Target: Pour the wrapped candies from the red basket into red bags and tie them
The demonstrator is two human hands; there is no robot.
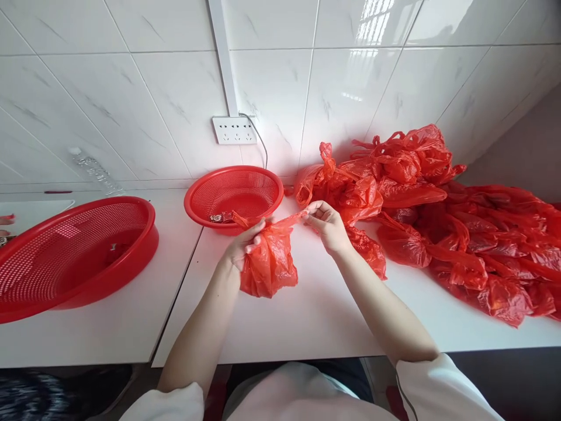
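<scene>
A red plastic bag (272,266) hangs between my hands above the white table, in front of a small red basket. My left hand (246,241) is closed on the bag's left side near its top. With fingertips pinched, my right hand (323,221) pulls a twisted end of the bag out to the right. What the bag holds, if anything, is hidden by the plastic. The small red basket (277,196) stands behind my left hand, with a small dark patterned packet (221,217) inside.
A larger red basket (151,225) stands on the left, with a small item inside. A big heap of red plastic bags (477,245) covers the right side. A clear plastic bottle (94,169) and a socket strip (234,130) are at the back. Part of another person's hand (6,220) shows at far left.
</scene>
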